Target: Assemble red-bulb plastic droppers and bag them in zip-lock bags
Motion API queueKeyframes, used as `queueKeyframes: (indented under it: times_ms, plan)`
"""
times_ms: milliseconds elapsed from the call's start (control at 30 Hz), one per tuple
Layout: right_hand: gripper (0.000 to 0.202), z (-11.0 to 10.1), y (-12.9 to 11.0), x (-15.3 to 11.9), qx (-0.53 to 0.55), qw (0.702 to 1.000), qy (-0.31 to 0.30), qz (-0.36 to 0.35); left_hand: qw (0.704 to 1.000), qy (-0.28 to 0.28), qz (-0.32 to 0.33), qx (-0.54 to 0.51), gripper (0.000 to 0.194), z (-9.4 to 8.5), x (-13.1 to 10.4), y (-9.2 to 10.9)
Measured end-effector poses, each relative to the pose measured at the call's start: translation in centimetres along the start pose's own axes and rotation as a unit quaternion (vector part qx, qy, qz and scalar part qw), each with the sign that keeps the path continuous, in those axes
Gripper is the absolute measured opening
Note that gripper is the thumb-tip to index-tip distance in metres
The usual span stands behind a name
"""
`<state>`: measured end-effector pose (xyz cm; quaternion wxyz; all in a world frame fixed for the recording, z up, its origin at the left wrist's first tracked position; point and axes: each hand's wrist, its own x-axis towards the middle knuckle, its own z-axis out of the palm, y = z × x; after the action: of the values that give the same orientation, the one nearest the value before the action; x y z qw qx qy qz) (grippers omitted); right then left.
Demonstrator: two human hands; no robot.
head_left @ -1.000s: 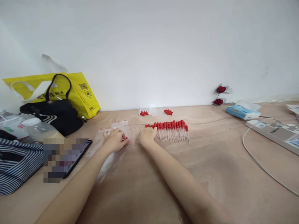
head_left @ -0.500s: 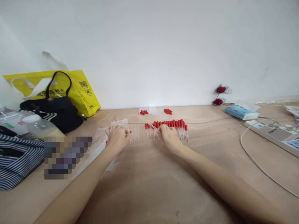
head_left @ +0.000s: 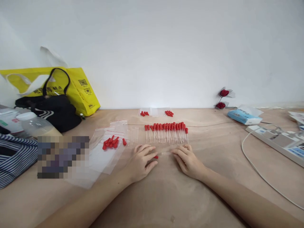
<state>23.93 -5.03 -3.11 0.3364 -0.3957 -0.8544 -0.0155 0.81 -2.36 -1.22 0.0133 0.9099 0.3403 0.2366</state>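
My left hand (head_left: pixel 143 161) has a small red rubber bulb (head_left: pixel 155 157) at the tips of its index finger and thumb, mostly covered by the fingers. Facing it, my right hand (head_left: pixel 188 161) pinches the end of a thin clear dropper tube (head_left: pixel 166 153), which points left toward the bulb. Bulb and tube are apart. Just beyond the hands lies a row of droppers with red bulbs (head_left: pixel 169 126). To its left are several bare clear tubes (head_left: pixel 133 136). Loose red bulbs (head_left: pixel 111 142) rest on clear zip bags (head_left: pixel 95 164) beside my left forearm.
By the wall lies another clear bag (head_left: pixel 158 111) with red bulbs. A yellow bag (head_left: pixel 89 101), black bag (head_left: pixel 59 114), jar (head_left: pixel 39 125) and striped bag (head_left: pixel 16 158) crowd the left. Tissues (head_left: pixel 244 116), a power strip (head_left: pixel 275 141) and its cable stand right.
Both hands have come back toward me, away from the tubes and the dropper row, and closer together. The red bulb and the clear tube have moved with them.
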Motion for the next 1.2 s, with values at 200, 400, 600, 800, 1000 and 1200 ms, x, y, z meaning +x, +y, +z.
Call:
queueKeyframes:
  times_ms: [200, 400, 600, 800, 1000, 1200]
  plan:
    - [0.017, 0.3, -0.6, 0.5, 0.036, 0.999, -0.01, 0.025, 0.998, 0.023, -0.046, -0.025, 0.017, 0.3, 0.3, 0.3]
    - [0.023, 1.1, -1.0, 0.6, 0.008, 1.0, 0.011, 0.023, 0.997, 0.026, -0.066, -0.028, 0.013, 0.0, 0.3, 0.5]
    - [0.023, 1.5, -1.0, 0.7, 0.0, 1.0, 0.024, 0.02, 0.996, 0.039, -0.069, -0.032, 0.012, 0.0, 0.3, 0.4]
    - [0.024, 1.4, -1.2, 0.8, -0.003, 1.0, 0.022, -0.011, 0.995, 0.059, -0.069, -0.039, 0.013, 0.0, 0.4, 0.6]
    - [0.023, 1.4, -1.5, 1.0, 0.009, 0.998, 0.026, -0.056, 0.992, 0.078, -0.085, -0.056, 0.015, 0.5, 0.3, 0.3]
    - [0.03, 0.9, -1.2, 1.2, -0.017, 0.994, 0.036, -0.106, 0.994, 0.061, -0.049, -0.077, 0.017, -0.1, 0.2, 0.9]
